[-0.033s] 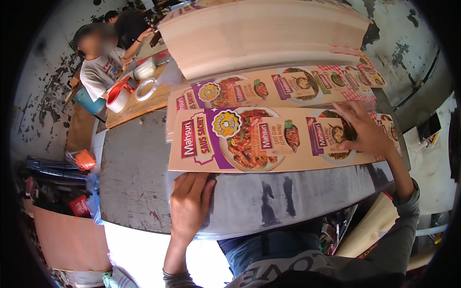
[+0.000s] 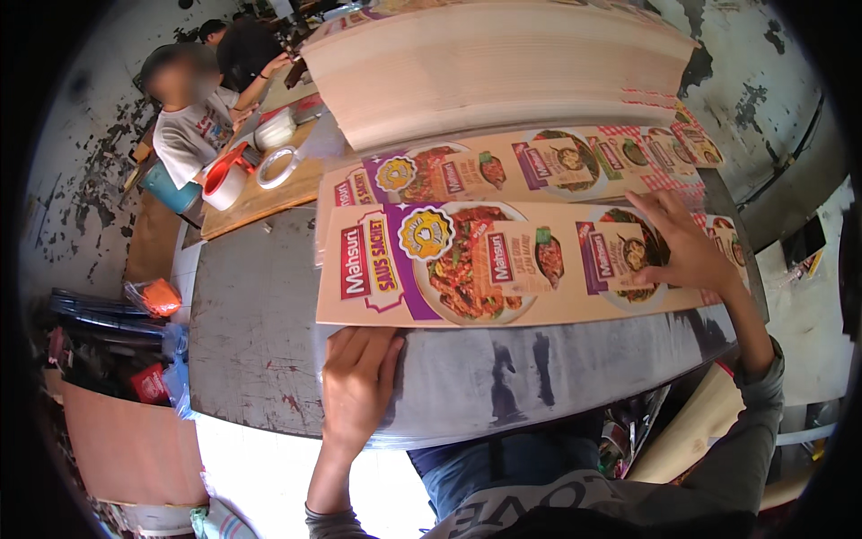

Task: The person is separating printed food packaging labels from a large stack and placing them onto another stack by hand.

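We see two bare hands at a long printed card point(image 2: 467, 310). It lies flat, past the left hand point(image 2: 357, 373) and under the right hand point(image 2: 687, 247). Our left hand is by the card's near left corner with its fingers bent. The fingertips are hidden at the edge, so we can't tell if they pinch it. Our right hand is open, with fingers and thumb spread wide over the card's right part.

Just past the right hand we see another printed strip point(image 2: 489, 186), with pictures of food too. Farther past both hands stands a big, tall stack point(image 2: 503, 81) of card. The grey tabletop point(image 2: 251, 332) reaches out to the left of our left hand. Far ahead and left of that hand, a red tape holder point(image 2: 235, 163) and a white tape roll point(image 2: 263, 172) sit on a wooden tabletop point(image 2: 256, 214).
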### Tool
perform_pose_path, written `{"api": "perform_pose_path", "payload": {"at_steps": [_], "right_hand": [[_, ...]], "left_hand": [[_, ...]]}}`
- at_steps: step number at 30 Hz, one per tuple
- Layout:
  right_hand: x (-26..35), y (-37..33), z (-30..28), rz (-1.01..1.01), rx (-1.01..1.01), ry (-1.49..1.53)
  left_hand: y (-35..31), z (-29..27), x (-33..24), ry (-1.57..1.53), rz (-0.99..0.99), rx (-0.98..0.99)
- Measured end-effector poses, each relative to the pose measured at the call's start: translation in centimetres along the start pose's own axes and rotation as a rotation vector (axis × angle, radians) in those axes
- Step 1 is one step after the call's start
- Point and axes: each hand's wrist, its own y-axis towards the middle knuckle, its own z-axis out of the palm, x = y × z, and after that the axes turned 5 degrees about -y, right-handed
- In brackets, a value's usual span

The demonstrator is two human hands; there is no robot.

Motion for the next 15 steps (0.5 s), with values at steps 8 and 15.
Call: {"api": "perform_pose_path", "payload": {"at_steps": [8, 15], "right_hand": [[1.7, -0.1, -1.9, 0.150, -0.117, -0.085], [1.5, 1.2, -2.6, 0.120, -0.279, -0.161]], "left_hand": [[-0.3, -0.6, 0.2, 0.101, 0.199, -0.071], [0.1, -0.2, -0.2, 0.095, 0.153, -0.048]]}}
